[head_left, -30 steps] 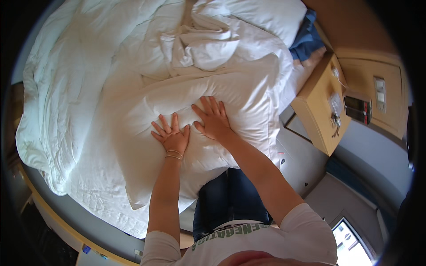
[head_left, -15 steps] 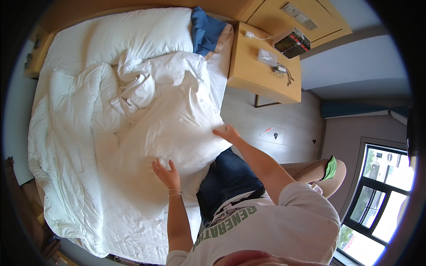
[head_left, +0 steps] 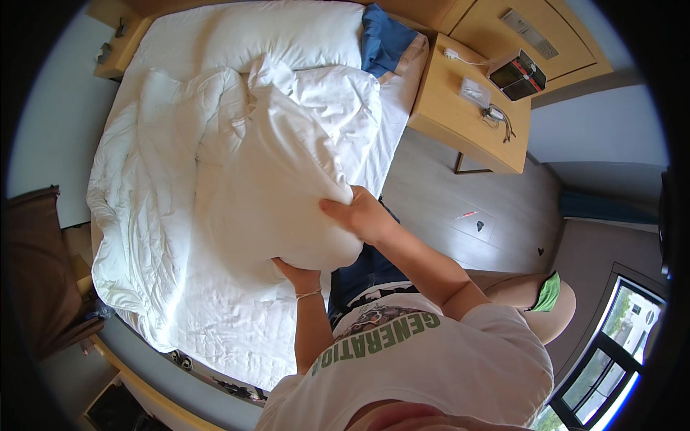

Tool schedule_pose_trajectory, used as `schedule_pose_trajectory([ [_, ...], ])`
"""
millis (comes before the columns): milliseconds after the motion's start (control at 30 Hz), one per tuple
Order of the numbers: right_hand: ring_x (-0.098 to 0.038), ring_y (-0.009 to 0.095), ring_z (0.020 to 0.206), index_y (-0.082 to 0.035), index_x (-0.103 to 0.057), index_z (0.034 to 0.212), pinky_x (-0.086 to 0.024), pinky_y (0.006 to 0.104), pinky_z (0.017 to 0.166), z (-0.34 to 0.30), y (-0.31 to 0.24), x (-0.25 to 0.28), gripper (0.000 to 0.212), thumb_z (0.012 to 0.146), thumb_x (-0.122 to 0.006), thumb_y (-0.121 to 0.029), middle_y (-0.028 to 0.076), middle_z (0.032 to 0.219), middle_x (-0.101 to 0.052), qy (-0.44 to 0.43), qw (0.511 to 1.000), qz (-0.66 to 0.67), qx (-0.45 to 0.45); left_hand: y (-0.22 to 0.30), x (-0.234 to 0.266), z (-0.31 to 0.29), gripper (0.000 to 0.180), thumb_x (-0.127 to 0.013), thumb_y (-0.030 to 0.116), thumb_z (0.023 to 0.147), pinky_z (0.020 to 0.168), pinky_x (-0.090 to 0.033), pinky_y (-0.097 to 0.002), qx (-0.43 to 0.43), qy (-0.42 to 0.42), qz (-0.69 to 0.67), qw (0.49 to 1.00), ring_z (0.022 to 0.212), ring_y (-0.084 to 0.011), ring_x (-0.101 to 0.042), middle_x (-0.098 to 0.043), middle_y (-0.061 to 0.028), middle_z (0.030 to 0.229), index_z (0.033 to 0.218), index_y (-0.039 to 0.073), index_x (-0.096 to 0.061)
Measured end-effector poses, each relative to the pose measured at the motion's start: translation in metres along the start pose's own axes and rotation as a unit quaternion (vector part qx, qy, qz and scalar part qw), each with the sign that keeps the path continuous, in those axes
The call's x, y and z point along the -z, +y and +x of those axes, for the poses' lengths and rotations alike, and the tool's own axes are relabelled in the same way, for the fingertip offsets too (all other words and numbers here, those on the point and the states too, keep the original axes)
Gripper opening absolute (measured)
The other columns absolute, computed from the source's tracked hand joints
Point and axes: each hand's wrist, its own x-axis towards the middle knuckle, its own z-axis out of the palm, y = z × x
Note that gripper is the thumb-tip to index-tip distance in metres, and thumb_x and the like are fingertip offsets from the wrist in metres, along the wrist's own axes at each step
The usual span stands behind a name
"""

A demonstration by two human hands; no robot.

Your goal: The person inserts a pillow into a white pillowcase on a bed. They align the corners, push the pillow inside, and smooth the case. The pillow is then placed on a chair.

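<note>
Two hands grip one white pillow (head_left: 277, 194), lifted clear above the rumpled duvet (head_left: 154, 215) at the near right side of the bed (head_left: 392, 136). The pillow's long axis runs from the hands, at its near end, up and away toward the far headboard end; its far end rises over the bunched bedding. The right hand (head_left: 359, 215) clamps the near right edge, fingers curled over the top of the fabric and thumb hidden behind it, so the grasp is closed on the pillow. The left hand (head_left: 298, 273), wearing a thin bracelet, supports the near corner from underneath, palm up, fingers folded into the cloth; it too holds the pillow, though the fingertips are hidden. Both hands sit at the same end, the right slightly farther and to the right, the left nearer the body. A second pillow (head_left: 273, 36) lies flat at the far head of the bed, beside a blue cloth (head_left: 384, 39). To the right stands a wooden bedside worktop (head_left: 460, 122) carrying a dark box (head_left: 517, 74) and cables.
</note>
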Motion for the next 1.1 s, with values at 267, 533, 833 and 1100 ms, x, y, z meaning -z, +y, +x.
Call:
schedule_pose_trajectory([
  [267,-0.06,0.007,0.08,0.0,-0.067,0.104,-0.05,0.0252,0.072,-0.084,-0.06,0.011,0.024,0.093,-0.064,-0.022,0.002,0.09,-0.068,0.006,0.976,-0.026,0.216,0.036,-0.07,-0.025,0.045,-0.044,0.035,0.1,0.092,-0.05,-0.038,-0.079,-0.126,0.126,0.981,0.116,-0.0223,-0.053,-0.052,-0.0057,0.129,0.134,0.006,-0.044],
  [533,-0.063,0.013,0.088,0.003,-0.058,0.117,-0.051,0.0277,0.076,-0.176,-0.034,0.091,0.037,0.092,-0.064,-0.024,0.009,0.103,-0.066,0.266,0.903,0.18,0.286,0.005,-0.187,-0.071,0.056,-0.047,0.039,0.098,0.102,-0.041,-0.0356,-0.131,-0.175,0.255,0.942,0.121,-0.0237,-0.05,-0.049,-0.0109,0.136,0.136,-0.002,-0.044],
  [833,-0.041,0.004,0.047,-0.008,-0.054,0.07,-0.033,0.0228,0.043,-0.311,0.079,0.114,0.036,0.094,-0.059,-0.035,-0.006,0.055,-0.045,0.508,0.808,0.167,0.247,-0.07,-0.243,-0.16,0.061,-0.051,0.038,0.095,0.097,-0.044,-0.0333,-0.113,-0.36,0.456,0.806,0.115,-0.0261,-0.054,-0.05,-0.0204,0.131,0.129,-0.012,-0.045],
  [1100,-0.059,0.011,0.09,0.002,-0.052,0.122,-0.047,0.0266,0.079,-0.397,0.211,0.077,0.031,0.094,-0.055,-0.013,0.006,0.103,-0.063,0.658,0.6,0.173,0.421,-0.172,-0.229,-0.258,0.056,-0.056,0.036,0.092,0.094,-0.045,-0.0345,-0.051,-0.586,0.417,0.693,0.106,-0.0255,-0.056,-0.056,-0.019,0.121,0.119,-0.013,-0.053],
])
